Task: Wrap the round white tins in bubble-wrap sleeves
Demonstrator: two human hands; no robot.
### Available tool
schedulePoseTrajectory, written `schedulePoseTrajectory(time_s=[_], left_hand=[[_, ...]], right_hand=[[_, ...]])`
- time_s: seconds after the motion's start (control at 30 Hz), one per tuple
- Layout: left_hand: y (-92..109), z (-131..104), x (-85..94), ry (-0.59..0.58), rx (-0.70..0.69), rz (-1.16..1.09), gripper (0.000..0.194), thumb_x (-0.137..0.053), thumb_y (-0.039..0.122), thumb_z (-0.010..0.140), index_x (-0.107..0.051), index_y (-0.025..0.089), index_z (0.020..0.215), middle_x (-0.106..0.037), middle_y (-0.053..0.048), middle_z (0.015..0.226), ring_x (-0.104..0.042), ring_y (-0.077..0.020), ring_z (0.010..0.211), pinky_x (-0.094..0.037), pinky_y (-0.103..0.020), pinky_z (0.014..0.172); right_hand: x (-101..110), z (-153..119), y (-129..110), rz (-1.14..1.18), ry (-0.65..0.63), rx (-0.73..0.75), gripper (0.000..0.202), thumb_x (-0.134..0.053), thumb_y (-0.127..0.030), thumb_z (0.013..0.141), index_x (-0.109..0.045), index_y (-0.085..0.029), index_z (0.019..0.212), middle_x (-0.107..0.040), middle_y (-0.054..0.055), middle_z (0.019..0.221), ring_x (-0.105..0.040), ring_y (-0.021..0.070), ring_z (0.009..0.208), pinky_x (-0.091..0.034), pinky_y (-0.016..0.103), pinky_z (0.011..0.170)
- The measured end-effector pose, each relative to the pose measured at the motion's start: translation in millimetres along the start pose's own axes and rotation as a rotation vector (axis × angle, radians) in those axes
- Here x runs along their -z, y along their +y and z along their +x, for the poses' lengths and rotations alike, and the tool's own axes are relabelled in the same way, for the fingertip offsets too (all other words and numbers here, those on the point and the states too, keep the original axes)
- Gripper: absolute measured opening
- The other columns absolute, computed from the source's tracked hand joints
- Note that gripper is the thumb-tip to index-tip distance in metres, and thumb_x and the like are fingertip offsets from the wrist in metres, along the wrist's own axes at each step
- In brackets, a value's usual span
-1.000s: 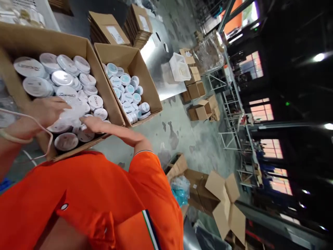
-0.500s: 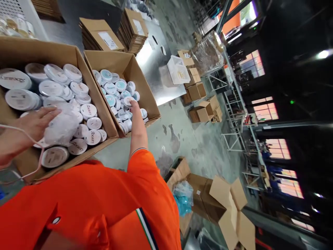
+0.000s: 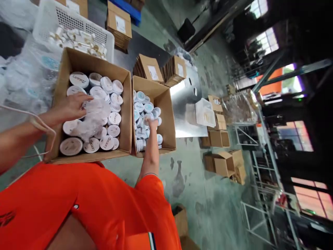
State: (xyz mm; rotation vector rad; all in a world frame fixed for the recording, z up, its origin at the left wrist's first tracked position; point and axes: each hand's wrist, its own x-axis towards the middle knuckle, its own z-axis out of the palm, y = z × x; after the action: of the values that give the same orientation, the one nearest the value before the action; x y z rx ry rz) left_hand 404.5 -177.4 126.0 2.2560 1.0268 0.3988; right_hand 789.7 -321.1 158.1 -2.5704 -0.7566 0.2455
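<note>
In the larger cardboard box (image 3: 91,159), on the left, lie many round white jars (image 3: 114,118) with dark lettering on their lids. My left hand (image 3: 71,107) reaches in over them, its fingers curled on a crumpled clear plastic bag (image 3: 95,116). A smaller cardboard box (image 3: 165,111) stands beside it, filled with smaller white jars (image 3: 139,106), some with pale blue lids. My right hand (image 3: 153,122) is down among these, its fingers closed around a small white jar (image 3: 148,118). The fingertips there are partly hidden and blurred.
A white perforated basket (image 3: 75,21) with small white-and-gold pieces stands behind the larger box. Clear plastic bags (image 3: 23,80) are heaped at left. Flat carton stacks (image 3: 148,67) and a white tray (image 3: 205,113) rest on the metal table (image 3: 186,104). A thin cable (image 3: 39,119) crosses my left forearm.
The view has swung left, so both boxes sit further right and the basket shows more. My left fingers have curled into the plastic bag; my right hand remains among the small jars.
</note>
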Motion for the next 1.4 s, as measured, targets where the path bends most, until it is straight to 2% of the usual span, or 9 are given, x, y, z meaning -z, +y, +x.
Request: schedulePoseTrajectory(time_s=[0.13, 0.27, 0.47, 0.7, 0.8, 0.93, 1.13, 1.27, 1.4], left_hand=[[14.5, -1.9, -3.5, 0.002, 0.035, -0.062, 0.066, -0.064, 0.017, 0.074, -0.066, 0.008, 0.139, -0.066, -0.012, 0.127, -0.062, -0.0268, 0.114, -0.05, -0.041, 0.113], [28.1, -3.1, -8.2, 0.042, 0.018, -0.178, 0.054, -0.064, 0.016, 0.076, -0.068, 0.01, 0.129, -0.068, -0.014, 0.129, -0.063, -0.0289, 0.118, -0.052, -0.043, 0.11], [27.4, -15.0, -16.2, 0.197, 0.04, -0.239, 0.068, -0.059, 0.011, 0.068, -0.065, 0.013, 0.136, -0.063, -0.016, 0.141, -0.061, -0.0347, 0.132, -0.052, -0.05, 0.115], [50.0, -31.6, -17.6, 0.167, -0.049, -0.269, 0.072, -0.059, 0.009, 0.072, -0.066, 0.017, 0.143, -0.061, -0.015, 0.151, -0.056, -0.0354, 0.142, -0.048, -0.052, 0.121], [31.9, -28.5, 21.3, 0.18, -0.027, -0.3, 0.076, -0.06, 0.012, 0.07, -0.066, 0.016, 0.146, -0.062, -0.014, 0.149, -0.061, -0.0336, 0.135, -0.052, -0.044, 0.116], [-18.8, -32.1, 108.7, 0.292, 0.091, -0.392, 0.076, -0.06, 0.016, 0.072, -0.068, 0.014, 0.147, -0.068, -0.01, 0.139, -0.068, -0.0289, 0.109, -0.059, -0.038, 0.101], [-92.7, -33.7, 219.7, 0.578, 0.28, -0.205, 0.064, -0.068, 0.007, 0.082, -0.069, 0.006, 0.146, -0.072, -0.006, 0.121, -0.063, -0.0132, 0.087, -0.055, -0.033, 0.104], [-152.3, -4.0, 251.3, 0.601, 0.41, 0.037, 0.052, -0.066, 0.01, 0.092, -0.068, 0.003, 0.143, -0.07, -0.006, 0.132, -0.065, -0.0171, 0.113, -0.048, -0.034, 0.115], [-220.1, 9.2, 255.8, 0.584, 0.49, 0.09, 0.043, -0.065, 0.005, 0.09, -0.063, -0.011, 0.13, -0.064, -0.015, 0.145, -0.058, -0.0155, 0.131, -0.038, -0.033, 0.125]], right_hand=[[1.0, -34.0, -36.3, 0.314, -0.052, 0.324, 0.045, -0.071, -0.025, 0.087, -0.062, -0.009, 0.128, -0.07, 0.013, 0.115, -0.066, 0.0226, 0.102, -0.053, 0.033, 0.092], [-32.3, -105.8, -77.8, 0.541, -0.192, 0.699, 0.061, -0.076, -0.031, 0.083, -0.059, -0.016, 0.138, -0.064, 0.013, 0.128, -0.064, 0.0264, 0.116, -0.054, 0.036, 0.096], [-72.6, -148.6, -114.5, 0.059, -0.224, 0.86, 0.06, -0.087, -0.037, 0.077, -0.071, -0.015, 0.131, -0.069, 0.014, 0.117, -0.058, 0.0314, 0.113, -0.049, 0.043, 0.099], [-69.7, -171.6, -154.1, -0.459, -0.27, 0.924, 0.042, -0.071, -0.021, 0.091, -0.072, -0.011, 0.133, -0.07, 0.024, 0.123, -0.056, 0.0381, 0.12, -0.043, 0.049, 0.099], [-56.1, -170.3, -161.2, -0.254, -0.191, 1.005, 0.046, -0.071, -0.028, 0.094, -0.069, -0.018, 0.139, -0.065, 0.02, 0.138, -0.055, 0.0368, 0.128, -0.046, 0.05, 0.102], [-53.3, -174.7, -149.3, 0.08, 0.031, 0.939, 0.032, -0.052, -0.03, 0.104, -0.071, -0.02, 0.128, -0.065, 0.019, 0.129, -0.06, 0.0335, 0.126, -0.048, 0.051, 0.107], [-117.1, -253.8, -121.0, 0.178, -0.384, 0.892, 0.052, -0.069, -0.031, 0.093, -0.06, -0.016, 0.142, -0.058, 0.022, 0.144, -0.059, 0.0346, 0.138, -0.053, 0.05, 0.116], [-151.6, -302.6, -111.7, 0.09, -0.564, 0.776, 0.061, -0.07, -0.028, 0.092, -0.055, -0.018, 0.151, -0.051, 0.023, 0.155, -0.062, 0.0338, 0.138, -0.058, 0.049, 0.112], [-160.7, -311.3, -108.2, 0.03, -0.563, 0.739, 0.061, -0.065, -0.024, 0.093, -0.054, -0.015, 0.152, -0.048, 0.022, 0.158, -0.057, 0.0346, 0.144, -0.054, 0.053, 0.117]])
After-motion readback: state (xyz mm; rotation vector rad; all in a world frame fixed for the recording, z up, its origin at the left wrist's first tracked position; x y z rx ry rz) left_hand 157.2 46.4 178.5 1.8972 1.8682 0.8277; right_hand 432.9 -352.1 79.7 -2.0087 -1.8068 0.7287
